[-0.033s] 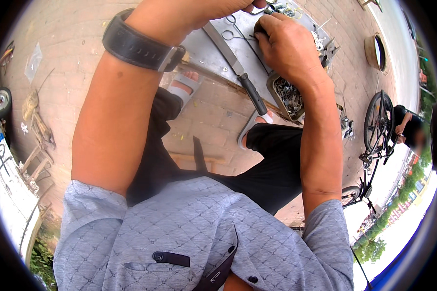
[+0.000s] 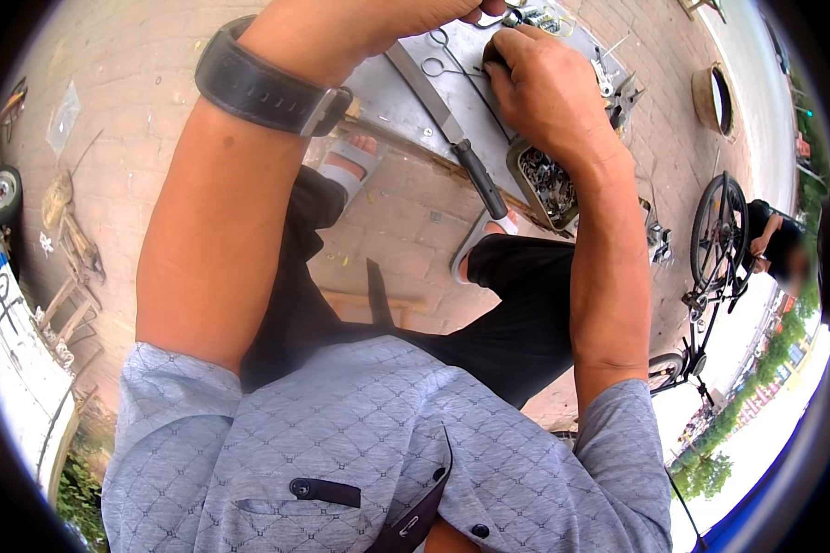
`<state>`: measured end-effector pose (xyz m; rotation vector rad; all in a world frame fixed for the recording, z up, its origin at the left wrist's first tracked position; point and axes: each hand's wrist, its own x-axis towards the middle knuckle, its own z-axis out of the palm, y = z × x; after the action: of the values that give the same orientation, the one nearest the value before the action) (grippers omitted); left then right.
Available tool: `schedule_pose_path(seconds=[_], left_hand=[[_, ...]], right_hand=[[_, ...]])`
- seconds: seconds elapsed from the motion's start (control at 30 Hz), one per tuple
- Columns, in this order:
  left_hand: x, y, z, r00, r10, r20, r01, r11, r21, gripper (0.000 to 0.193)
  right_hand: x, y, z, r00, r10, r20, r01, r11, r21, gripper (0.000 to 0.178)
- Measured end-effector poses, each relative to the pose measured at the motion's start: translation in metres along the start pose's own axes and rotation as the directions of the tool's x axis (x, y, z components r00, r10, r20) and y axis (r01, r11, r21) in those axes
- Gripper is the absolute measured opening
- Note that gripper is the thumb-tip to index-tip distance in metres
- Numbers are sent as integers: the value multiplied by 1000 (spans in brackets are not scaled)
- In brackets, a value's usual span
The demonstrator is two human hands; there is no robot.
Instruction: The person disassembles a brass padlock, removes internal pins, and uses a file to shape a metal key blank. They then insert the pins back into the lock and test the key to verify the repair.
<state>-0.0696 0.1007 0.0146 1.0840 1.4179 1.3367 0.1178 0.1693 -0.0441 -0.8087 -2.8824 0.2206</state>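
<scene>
At the upper edge of the head view, my left hand (image 2: 387, 26) is partly cut off; its visible fingertips are curled in, and whatever they hold is hidden. My right hand (image 2: 553, 88) is closed, thumb against curled fingers, with a dark piece I cannot make out at its thumb side. Both are over a grey metal-topped table (image 2: 383, 97). Between my arms lies a long flat file (image 2: 475, 175), its black handle sticking out past the table edge. Thin metal rods with ring ends (image 2: 433, 66) lie beside it. Below my right wrist sits a tin (image 2: 527, 180) of small metal parts.
Pliers (image 2: 627, 97) and other metal bits lie at the table's right side. Farther right are a bucket (image 2: 710, 100), a bicycle (image 2: 719, 230) and another person (image 2: 770, 230). Wooden chair-like frames (image 2: 69, 300) and a wheel (image 2: 3, 195) stand at the left.
</scene>
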Motion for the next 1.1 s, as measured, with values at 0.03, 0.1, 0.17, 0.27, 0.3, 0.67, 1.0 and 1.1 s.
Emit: schedule_pose_path(seconds=[0.03, 0.1, 0.17, 0.27, 0.3, 0.67, 1.0, 1.1], left_hand=[[2, -1, 0, 1000, -28, -10, 28, 999, 16, 28], [2, -1, -1, 1000, -22, -15, 22, 1000, 21, 28], [0, 0, -2, 1000, 4, -1, -4, 1000, 9, 28], [-6, 6, -3, 1000, 28, 0, -28, 999, 19, 28], [-5, 9, 1, 1000, 6, -29, -4, 998, 55, 28], [-11, 6, -4, 995, 103, 3, -103, 993, 50, 30], [-8, 8, -8, 990, 106, -89, -101, 993, 64, 33], [-8, 8, -14, 987, 131, -93, -127, 991, 52, 31]], right_hand=[[0, 0, 0, 1000, -1, 3, 1, 1000, -11, 14], [-2, 1, -1, 1000, 9, -7, -9, 1000, 27, 15], [-3, 1, -4, 1000, 15, -9, -15, 998, 57, 15], [-3, 0, -6, 1000, 8, 5, -8, 997, 76, 15], [-3, -2, -6, 1000, 1, 14, -2, 998, 66, 15], [3, -9, -5, 999, -12, 33, 13, 999, -31, 15], [6, -18, -5, 995, 30, 94, -24, 998, -61, 19], [7, -16, -1, 995, 48, 93, -44, 998, -46, 21]])
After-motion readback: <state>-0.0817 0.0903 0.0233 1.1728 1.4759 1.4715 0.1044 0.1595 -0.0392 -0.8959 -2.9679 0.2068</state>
